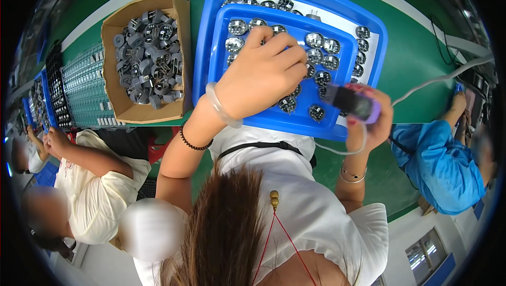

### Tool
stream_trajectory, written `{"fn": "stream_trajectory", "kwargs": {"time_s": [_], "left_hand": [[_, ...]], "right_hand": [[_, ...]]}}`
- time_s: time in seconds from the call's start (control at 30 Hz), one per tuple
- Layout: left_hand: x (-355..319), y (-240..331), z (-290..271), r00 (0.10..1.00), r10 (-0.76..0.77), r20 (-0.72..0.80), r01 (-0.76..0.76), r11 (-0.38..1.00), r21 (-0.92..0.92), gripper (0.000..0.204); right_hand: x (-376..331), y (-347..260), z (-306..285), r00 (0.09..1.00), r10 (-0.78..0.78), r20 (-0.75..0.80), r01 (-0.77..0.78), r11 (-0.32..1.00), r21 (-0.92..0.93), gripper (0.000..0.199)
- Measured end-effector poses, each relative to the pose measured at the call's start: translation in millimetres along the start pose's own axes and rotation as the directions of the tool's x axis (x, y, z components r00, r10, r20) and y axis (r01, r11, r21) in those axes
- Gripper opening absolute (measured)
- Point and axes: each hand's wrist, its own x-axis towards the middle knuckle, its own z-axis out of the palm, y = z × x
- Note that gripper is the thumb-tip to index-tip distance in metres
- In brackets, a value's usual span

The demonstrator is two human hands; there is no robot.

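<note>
Here's the blocky black-and-purple handheld device [354,102], tipped over the right edge of the smaller blue plastic tray [300,121], its dark front end blurred and pointing in across that tray. The right hand [380,123] is clamped around it, fingers wrapped along the purple side, and a thin grey cable [443,79] comes in from the right of the tray to that hand. Across to the left hand [266,72] now, hanging palm-down over the middle of the same tray, fingers curled under; the fingertips are out of sight, so I can't tell whether they're pinching anything. All around it, inside the tray, sit round grey pieces with shiny silver-and-black tops [314,39], some grouped closely, one on its own near the bottom edge. The smaller tray rests inside a larger blue plastic tray [202,64], where more of the same round pieces show beyond its far and right edges over a white lining [372,56]. Left of the smaller tray stands a brown cardboard box [186,49], heaped with grey round plug parts with metal prongs [153,59]. Everything's up on a green tabletop [421,70]. Farther left of the tray, a person in a cream shirt [103,201]; well off to its right, a person in blue [440,165].
</note>
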Motion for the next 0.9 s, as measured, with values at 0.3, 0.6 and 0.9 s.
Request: {"fn": "stream_trajectory", "kwargs": {"time_s": [0.3, 0.6, 0.9], "left_hand": [[-1, 4, 1, 0.998, 0.032, 0.063, -0.034, 0.999, 0.03, 0.015], [-10, 8, -5, 0.998, -0.062, -0.021, 0.06, 0.995, -0.079, 0.019], [-16, 22, -2, 0.999, -0.034, 0.017, 0.035, 0.995, -0.089, 0.013]], "right_hand": [[-2, -4, 14, 0.941, 0.019, 0.337, 0.084, 0.954, -0.288, 0.042], [-7, -1, 8, 0.959, 0.055, 0.278, 0.036, 0.95, -0.311, 0.045], [-29, -2, 1, 0.963, 0.241, -0.12, -0.247, 0.968, -0.042, 0.053]]}}
